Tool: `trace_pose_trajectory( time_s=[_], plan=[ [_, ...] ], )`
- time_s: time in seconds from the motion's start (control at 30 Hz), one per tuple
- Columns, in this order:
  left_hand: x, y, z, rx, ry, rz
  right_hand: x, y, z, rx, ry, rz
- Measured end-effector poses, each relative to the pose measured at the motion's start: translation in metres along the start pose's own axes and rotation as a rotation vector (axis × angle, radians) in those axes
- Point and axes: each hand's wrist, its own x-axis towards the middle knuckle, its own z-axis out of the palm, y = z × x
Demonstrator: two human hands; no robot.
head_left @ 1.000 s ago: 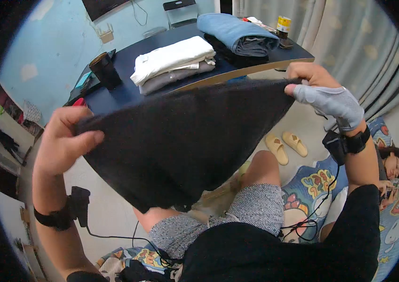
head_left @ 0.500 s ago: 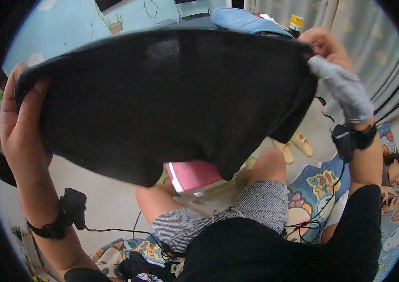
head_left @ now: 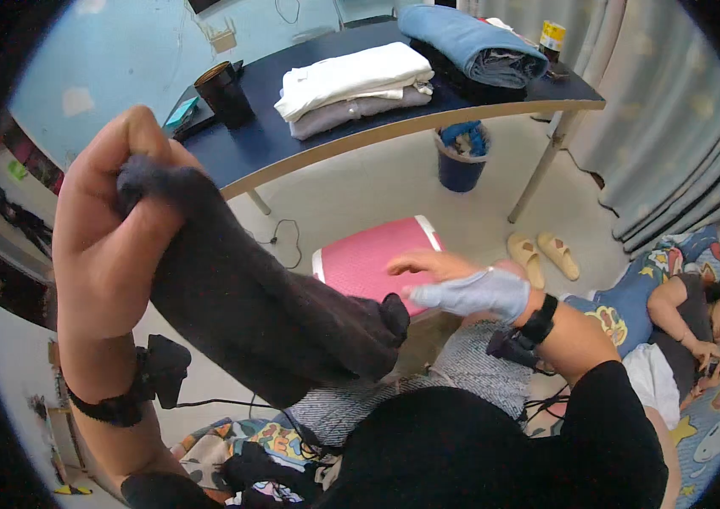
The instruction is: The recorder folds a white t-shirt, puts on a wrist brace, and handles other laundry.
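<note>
My left hand [head_left: 114,229] is raised at the left, its fingers closed on one edge of a pair of black shorts [head_left: 266,297]. The shorts hang bunched and slanting from that grip down across my lap, their lower end near my right hand. My right hand [head_left: 470,288], with a pale grey covering over its thumb side, is held out with fingers stretched and nothing in them. It hovers over the pink stool [head_left: 368,259], just beyond the dangling end of the cloth.
A dark blue table [head_left: 275,157] bears a folded white and grey clothes stack [head_left: 355,85], rolled jeans [head_left: 474,47] and a black cup [head_left: 224,93]. Below stand a bin [head_left: 462,161] and yellow slippers [head_left: 542,259]. A person [head_left: 691,314] lies at the right on a patterned cover.
The shorts, stretched wide between both hands before, now hang from my left hand alone. My right hand has let go and moved down and left; the table has come into view.
</note>
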Motion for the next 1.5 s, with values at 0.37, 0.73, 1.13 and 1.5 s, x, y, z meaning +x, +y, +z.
trace_pose_trajectory(
  time_s=[0.37, 0.73, 1.13, 1.5],
  plan=[
    [-0.037, 0.012, -0.011, -0.069, 0.125, -0.015, 0.029, -0.062, 0.062, 0.138, -0.309, -0.466],
    [-0.069, -0.013, -0.074, 0.314, 0.004, -0.137, -0.045, -0.074, -0.042, -0.129, -0.126, -0.275],
    [-0.044, -0.031, -0.057, 0.371, 0.145, 0.004, -0.081, -0.130, -0.116, -0.619, 0.413, -0.299],
    [-0.047, -0.037, -0.076, 0.960, 0.277, -0.086, -0.106, -0.165, -0.141, -0.752, 0.678, -0.187]
  ],
)
